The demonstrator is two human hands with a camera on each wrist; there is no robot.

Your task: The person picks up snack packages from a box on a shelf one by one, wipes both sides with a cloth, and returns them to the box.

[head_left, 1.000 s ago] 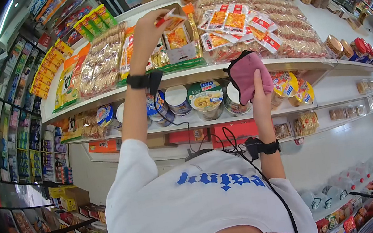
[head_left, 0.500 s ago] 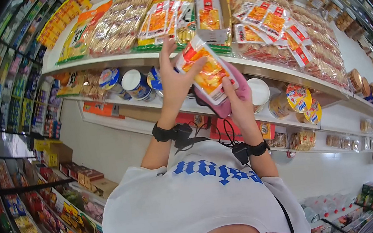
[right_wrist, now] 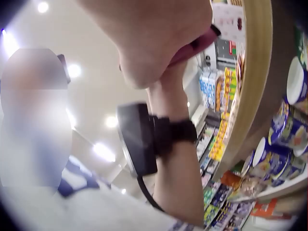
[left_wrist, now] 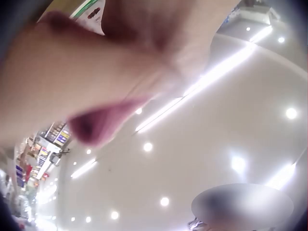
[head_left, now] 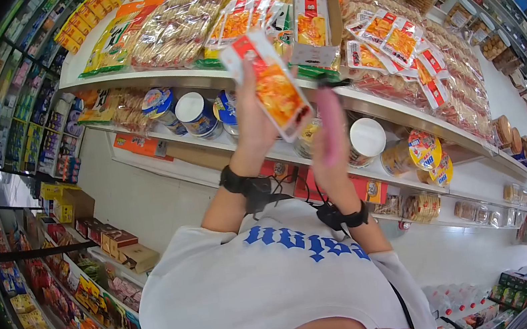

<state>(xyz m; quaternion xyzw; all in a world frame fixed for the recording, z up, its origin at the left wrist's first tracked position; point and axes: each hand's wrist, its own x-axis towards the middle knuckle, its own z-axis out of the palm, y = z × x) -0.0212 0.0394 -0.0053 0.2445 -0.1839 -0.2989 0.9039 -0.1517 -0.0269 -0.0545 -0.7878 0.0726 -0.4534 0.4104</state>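
My left hand (head_left: 254,120) pinches a snack packet (head_left: 276,88), white and red with an orange food picture, held tilted in front of the upper shelf. To its right, my right hand (head_left: 329,170) grips a pink pouch (head_left: 333,124) with black edging, turned edge-on. Packet and pouch are a small gap apart. In the right wrist view, part of the pouch (right_wrist: 196,47) pokes out past the hand. A similar packet (head_left: 312,23) stands in an open cardboard box (head_left: 319,54) on the shelf behind.
Loose packets (head_left: 387,36) lie on bagged crackers (head_left: 454,80) to the right of the box. More bagged snacks (head_left: 180,25) fill the upper shelf's left. Instant noodle tubs (head_left: 195,110) line the shelf below. The upper shelf edge (head_left: 397,108) runs just behind my hands.
My left hand has brought a packet down from above the box, met the pouch with it, then drawn it slightly left. The pouch has turned edge-on in my right hand.
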